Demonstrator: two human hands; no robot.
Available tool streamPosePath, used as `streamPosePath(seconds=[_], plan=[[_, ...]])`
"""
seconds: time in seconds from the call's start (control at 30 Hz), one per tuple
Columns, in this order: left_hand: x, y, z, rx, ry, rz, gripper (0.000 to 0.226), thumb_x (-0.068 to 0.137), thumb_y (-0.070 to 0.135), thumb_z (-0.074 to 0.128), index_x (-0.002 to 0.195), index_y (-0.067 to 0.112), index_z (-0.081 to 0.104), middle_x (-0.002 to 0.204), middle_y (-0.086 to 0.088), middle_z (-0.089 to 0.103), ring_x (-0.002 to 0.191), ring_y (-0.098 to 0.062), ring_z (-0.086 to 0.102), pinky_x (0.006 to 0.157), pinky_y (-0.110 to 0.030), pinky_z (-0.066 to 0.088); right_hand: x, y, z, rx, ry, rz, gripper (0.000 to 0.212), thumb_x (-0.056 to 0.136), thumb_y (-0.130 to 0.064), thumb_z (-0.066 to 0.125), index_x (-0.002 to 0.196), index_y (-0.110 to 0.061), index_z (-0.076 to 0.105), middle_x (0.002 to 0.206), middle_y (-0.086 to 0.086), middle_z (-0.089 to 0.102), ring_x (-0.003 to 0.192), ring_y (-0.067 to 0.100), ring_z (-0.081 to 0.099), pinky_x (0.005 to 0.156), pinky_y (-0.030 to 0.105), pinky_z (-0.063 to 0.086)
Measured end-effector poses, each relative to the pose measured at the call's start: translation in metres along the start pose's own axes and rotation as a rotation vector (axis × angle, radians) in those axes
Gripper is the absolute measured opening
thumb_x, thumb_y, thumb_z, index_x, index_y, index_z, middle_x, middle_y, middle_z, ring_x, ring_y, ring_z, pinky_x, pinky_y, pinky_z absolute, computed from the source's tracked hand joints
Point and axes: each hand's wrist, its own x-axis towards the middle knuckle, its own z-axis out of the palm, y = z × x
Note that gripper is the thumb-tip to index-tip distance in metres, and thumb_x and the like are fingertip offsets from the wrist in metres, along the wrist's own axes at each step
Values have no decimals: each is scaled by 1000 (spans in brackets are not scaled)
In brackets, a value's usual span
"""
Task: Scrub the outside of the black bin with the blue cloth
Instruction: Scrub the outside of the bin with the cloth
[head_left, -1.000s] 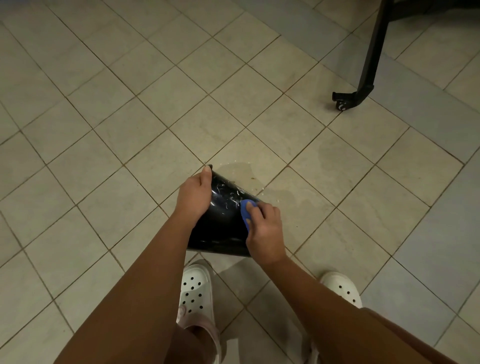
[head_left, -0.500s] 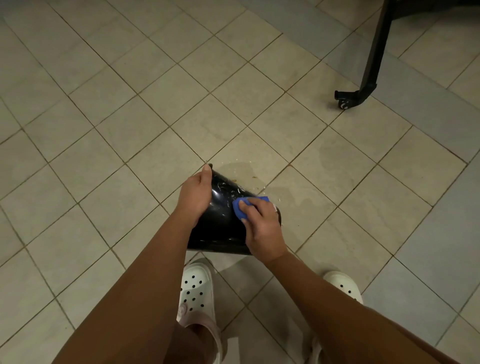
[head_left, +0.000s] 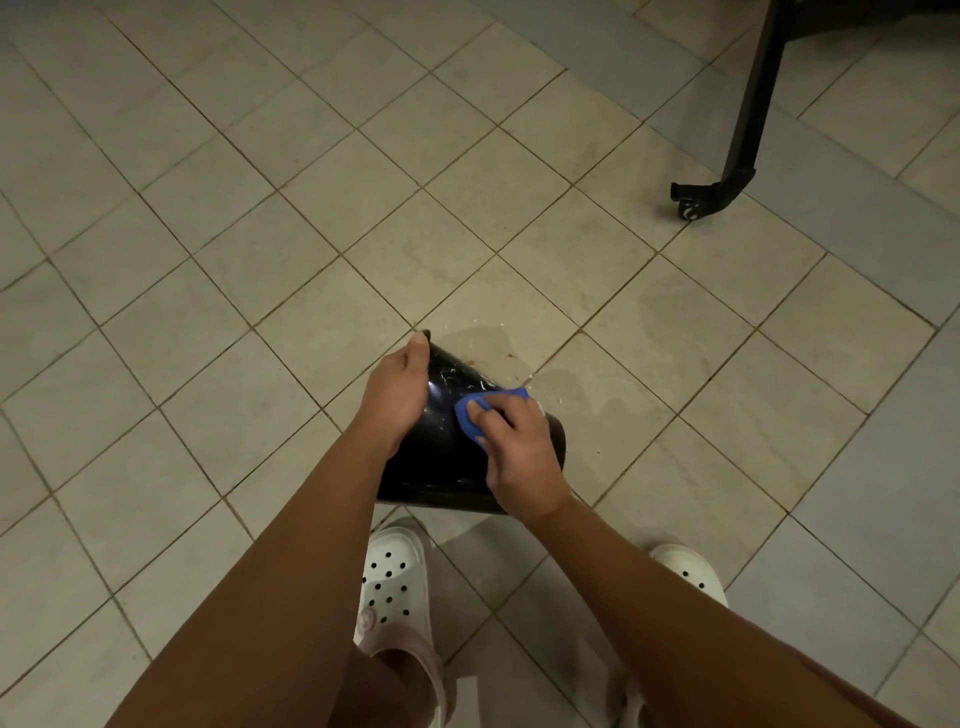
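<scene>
a: what was around the work?

b: a tiled floor (head_left: 260, 260) in beige, with a grey band at the far right. a black frame leg (head_left: 740, 156) came down at the top right and ended in a small caster (head_left: 688, 210), well apart from everything else. a wet patch (head_left: 597, 384) spread over the tiles just beyond and to the right, with a few pale specks (head_left: 532, 375) near it. two white clogs (head_left: 392, 577) stood just behind. nothing lay between the person and the job.

a: and the black bin (head_left: 441, 462)?

b: it lay tipped on its side on the floor, just ahead of the clogs, its glossy wall streaked with white.

a: how were the arms placed?

b: both reached forward and down, bare, and drew together over the bin, one on each side of it.

a: the hands?

b: the left hand (head_left: 397, 395) held the bin's left side, thumb up at the far corner, fingers wrapped out of sight. the right hand (head_left: 519, 457) had its fingers bent over the blue cloth (head_left: 467, 415) and pressed it against the upper wall of the bin, with blue showing at the fingertips.
</scene>
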Motion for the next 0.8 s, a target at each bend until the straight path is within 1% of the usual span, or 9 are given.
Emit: streamPosePath(seconds=[0.07,0.23,0.33,0.4,0.47,0.6,0.7,0.77,0.8], plan=[[-1,3,3,21,7,25,55,104,50,26,102,12,66,97,-9,68,90,-21,63,83,-37,48,14,1,-2,27,-1,49,29,87,-12,50,113,-3,60,109,14,58,98,28,52,88,37,46],[-1,-5,0,22,27,4,56,104,51,27,105,12,66,99,-11,67,95,-26,63,90,-43,50,19,4,-3,45,-15,431,32,90,-9,51,122,-11,56,115,9,54,106,24,47,92,36,44],[1,-7,-1,27,14,-20,57,103,53,26,107,12,67,99,-12,67,95,-27,63,94,-47,50,0,-4,3,33,38,322,31,83,-7,57,113,-7,62,108,12,59,99,28,53,86,42,47],[1,-7,-3,8,14,-49,58,102,53,27,109,12,67,99,-12,68,95,-28,64,95,-49,50,-7,-14,9,29,45,183,32,77,-4,62,109,-5,65,106,13,61,95,29,55,87,37,44],[1,-6,-4,-8,-1,-51,57,102,53,28,105,12,68,97,-13,70,93,-29,66,94,-48,51,2,-18,8,27,30,111,34,76,0,64,110,-5,64,107,13,61,96,30,55,85,38,44],[-3,0,3,41,-14,29,54,104,49,29,97,11,68,92,-11,70,90,-25,66,85,-39,50,27,-7,-1,81,43,287,34,87,-3,54,120,-7,60,110,12,59,103,28,51,90,39,46],[-4,2,5,53,-7,37,55,103,52,29,103,13,67,96,-10,68,92,-24,65,89,-43,52,20,3,-1,12,12,513,37,89,-11,52,126,-12,54,116,8,54,109,23,46,94,35,43],[-3,2,4,54,-13,31,53,103,52,29,106,14,66,98,-10,68,94,-24,64,91,-44,51,9,-1,0,-47,34,582,38,86,-10,55,124,-11,54,114,9,53,107,25,47,90,40,46],[-3,2,4,49,-15,24,53,103,52,29,106,15,66,98,-10,68,94,-24,64,91,-43,51,4,-4,3,-44,49,551,36,84,-9,56,121,-9,56,111,11,54,103,27,49,86,42,48]])
